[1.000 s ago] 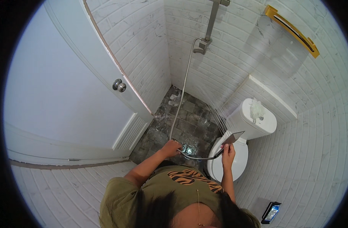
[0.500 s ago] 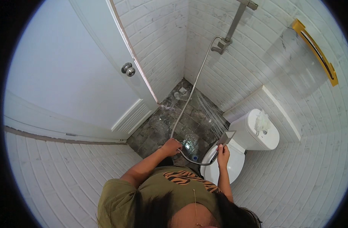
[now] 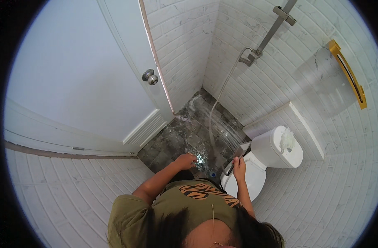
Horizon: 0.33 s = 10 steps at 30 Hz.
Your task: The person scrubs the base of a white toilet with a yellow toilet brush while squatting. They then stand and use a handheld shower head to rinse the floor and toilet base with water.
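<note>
A rectangular grey shower head point(image 3: 242, 148) is in my right hand point(image 3: 239, 168), its handle gripped over the white toilet seat lid point(image 3: 250, 180). Fine jets of water point(image 3: 229, 131) fan out from it toward the wet floor. The metal shower hose point(image 3: 224, 87) hangs from the wall fitting and is smeared by motion at its lower end. My left hand point(image 3: 185, 161) is apart from the hose, its fingers loosely curled above the floor with nothing visible in them.
Grey floor tiles point(image 3: 172, 142) are wet and shiny. To the left stands a white door point(image 3: 73, 82) with a round knob point(image 3: 149, 77). The toilet tank point(image 3: 269, 144) carries a crumpled translucent bag point(image 3: 287, 139). A shower rail point(image 3: 272, 31) and a yellow bar point(image 3: 348, 72) are on the tiled wall.
My left hand has let go of the hose, which has swung away to the right. The shower head's spray now reaches farther across the floor toward the far corner. The view has shifted slightly.
</note>
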{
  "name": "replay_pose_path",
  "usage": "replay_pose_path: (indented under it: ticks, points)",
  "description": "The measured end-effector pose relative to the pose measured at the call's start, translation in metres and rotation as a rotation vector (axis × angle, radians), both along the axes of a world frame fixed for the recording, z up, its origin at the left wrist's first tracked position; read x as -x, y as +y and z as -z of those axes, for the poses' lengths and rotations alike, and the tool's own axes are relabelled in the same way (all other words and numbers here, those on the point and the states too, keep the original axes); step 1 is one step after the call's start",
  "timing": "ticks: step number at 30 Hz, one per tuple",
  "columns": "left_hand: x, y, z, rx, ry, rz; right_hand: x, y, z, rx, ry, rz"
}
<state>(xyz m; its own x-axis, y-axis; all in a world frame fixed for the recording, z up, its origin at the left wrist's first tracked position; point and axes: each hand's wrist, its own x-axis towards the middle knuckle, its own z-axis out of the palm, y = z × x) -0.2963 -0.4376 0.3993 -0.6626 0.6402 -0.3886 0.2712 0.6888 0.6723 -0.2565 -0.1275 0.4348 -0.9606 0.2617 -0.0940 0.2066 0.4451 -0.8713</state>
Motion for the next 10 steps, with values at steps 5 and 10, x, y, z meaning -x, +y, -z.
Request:
replay_pose_path:
  ticks: [5,10]
  points:
    - [-0.005,-0.039,0.015,0.057,-0.001,-0.029,0.003,-0.024,-0.006,-0.341,0.036,-0.183]
    - [-0.028,-0.059,0.021,0.16,0.058,-0.233,-0.004,-0.023,0.012,-0.329,0.042,-0.359]
